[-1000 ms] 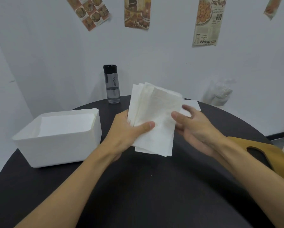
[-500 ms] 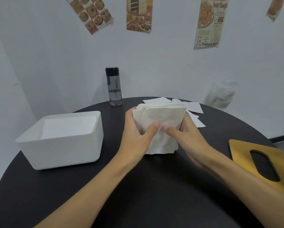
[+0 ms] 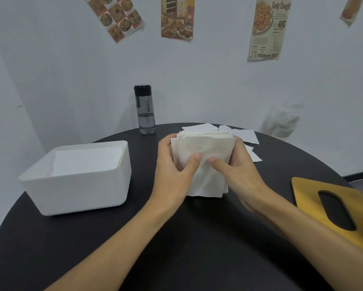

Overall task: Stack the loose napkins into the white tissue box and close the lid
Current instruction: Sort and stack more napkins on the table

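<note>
A stack of white napkins (image 3: pixel 205 148) stands on edge on the black round table (image 3: pixel 176 238), gripped from both sides. My left hand (image 3: pixel 174 166) holds its left side, thumb across the front. My right hand (image 3: pixel 237 169) holds its right side, thumb also on the front. The open white tissue box (image 3: pixel 77 192) sits at the left with napkins lying flat inside. Its yellow wooden lid (image 3: pixel 311 196) with an oval slot lies at the right edge. A few loose napkins (image 3: pixel 245 135) lie on the table behind my hands.
A dark water bottle (image 3: pixel 146 110) stands at the table's far edge near the wall. A clear plastic item (image 3: pixel 283 122) sits by the wall at the back right. Posters hang on the wall.
The fanned napkins, held up a second ago, have been squared into a stack and lowered onto the table on edge. My right hand closed on the stack's right side.
</note>
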